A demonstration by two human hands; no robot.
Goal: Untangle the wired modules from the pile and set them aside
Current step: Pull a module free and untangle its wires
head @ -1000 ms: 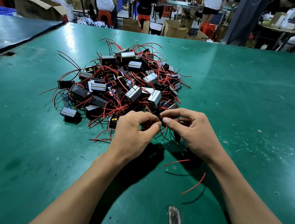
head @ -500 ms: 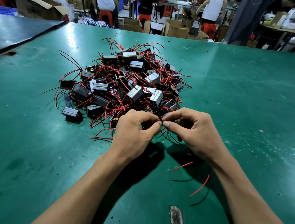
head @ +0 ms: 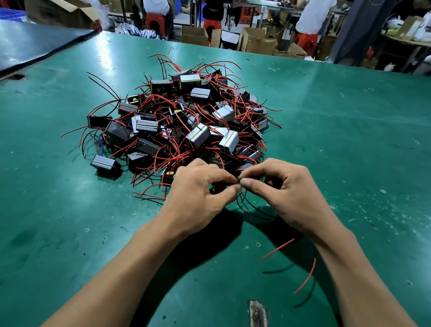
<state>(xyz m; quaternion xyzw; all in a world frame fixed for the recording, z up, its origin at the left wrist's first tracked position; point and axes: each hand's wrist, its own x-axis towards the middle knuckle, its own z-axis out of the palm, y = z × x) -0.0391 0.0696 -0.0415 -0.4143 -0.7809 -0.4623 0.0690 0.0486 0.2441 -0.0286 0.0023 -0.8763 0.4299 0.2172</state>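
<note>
A pile of small black and silver modules (head: 186, 124) with tangled red and black wires lies on the green table (head: 354, 139). At the pile's near edge my left hand (head: 196, 195) and my right hand (head: 289, 196) meet fingertip to fingertip, both pinching thin wires (head: 247, 205) that loop down under my right hand. Red wire ends (head: 306, 275) trail out beneath my right wrist. The module these wires belong to is hidden under my right hand.
One module (head: 104, 165) lies alone at the pile's near left. A worn brown gouge (head: 257, 323) marks the table near its front edge. A dark table (head: 24, 45) adjoins at far left. People sit on red stools among cardboard boxes (head: 256, 40) beyond the far edge.
Both hands have stayed at the pile's near edge, fingers working the wires. The trailing red wire ends under my right wrist have shifted a little to the right.
</note>
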